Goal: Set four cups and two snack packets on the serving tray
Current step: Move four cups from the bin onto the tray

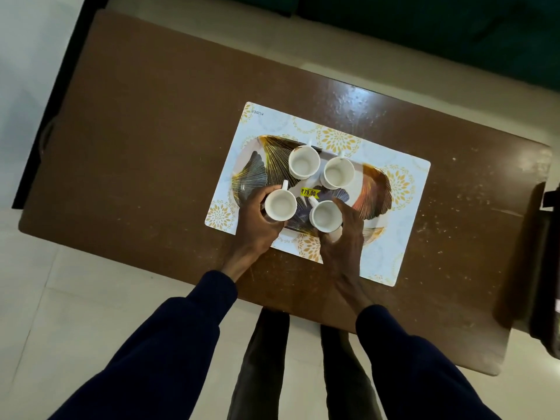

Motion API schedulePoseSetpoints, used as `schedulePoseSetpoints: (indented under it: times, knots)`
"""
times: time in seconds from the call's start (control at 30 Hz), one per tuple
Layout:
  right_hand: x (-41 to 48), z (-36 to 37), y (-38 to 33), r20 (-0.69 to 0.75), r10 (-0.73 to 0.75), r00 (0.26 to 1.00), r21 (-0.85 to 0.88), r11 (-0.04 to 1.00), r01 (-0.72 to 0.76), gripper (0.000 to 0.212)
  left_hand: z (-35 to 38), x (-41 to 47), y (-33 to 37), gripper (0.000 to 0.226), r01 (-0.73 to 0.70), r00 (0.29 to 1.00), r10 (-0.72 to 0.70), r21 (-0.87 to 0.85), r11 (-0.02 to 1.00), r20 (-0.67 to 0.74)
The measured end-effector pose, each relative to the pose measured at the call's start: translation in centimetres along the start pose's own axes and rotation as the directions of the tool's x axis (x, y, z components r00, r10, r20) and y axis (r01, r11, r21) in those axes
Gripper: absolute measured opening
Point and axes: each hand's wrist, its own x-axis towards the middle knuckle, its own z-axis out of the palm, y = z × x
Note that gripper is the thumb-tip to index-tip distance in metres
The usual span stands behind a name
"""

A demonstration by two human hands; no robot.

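An oval serving tray (374, 192) with a gold and grey leaf pattern and a yellow price sticker lies on a placemat. Two white cups stand upright at its far side: one (304, 161) on the left, the other (338, 172) to its right. My left hand (257, 221) is wrapped around a third white cup (281, 205) at the tray's near left. My right hand (342, 237) grips a fourth white cup (325, 215) at the tray's near middle. Both held cups are upright and empty. No snack packets are in view.
The white placemat (406, 231) with yellow flower prints lies on a brown table (151, 147). A dark object (548, 268) sits at the table's right end. Light tiled floor and my legs show below the table's near edge.
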Motion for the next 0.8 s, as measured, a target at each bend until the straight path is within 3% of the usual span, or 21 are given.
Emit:
schedulePoseSetpoints:
  times: [0.1,0.23,0.37,0.47,0.63,0.8]
  knots:
    - [-0.2,0.3,0.1,-0.017,0.024,1.000,0.025,0.999,-0.024,0.072,0.2,0.3,0.0,0.067,-0.014,1.000,0.014,0.005,1.000,0.019]
    - [-0.6,1.3,-1.0,-0.075,0.214,0.974,0.060,0.976,-0.210,0.091,0.3,0.4,-0.4,0.068,-0.021,1.000,0.020,0.020,1.000,0.018]
    - [-0.4,2.5,-2.0,-0.165,0.309,0.937,0.069,0.951,-0.302,0.085,-0.3,0.5,-0.7,0.069,-0.020,1.000,0.020,0.056,0.998,-0.005]
    - [-0.3,2.1,-1.8,-0.112,0.281,0.953,0.076,0.959,-0.274,0.076,-1.1,0.8,-0.7,0.069,-0.018,0.999,0.016,0.062,0.998,0.032]
    - [0.2,-0.5,0.1,0.033,-0.005,0.999,-0.029,1.000,0.006,0.064,-1.3,0.8,-0.4,0.071,-0.003,0.998,-0.001,0.060,0.998,0.070]
    - [0.4,-1.2,-0.1,0.064,0.058,0.996,0.010,0.998,-0.059,0.075,-0.8,0.9,-0.1,0.071,-0.007,0.994,-0.002,0.076,0.997,0.110]
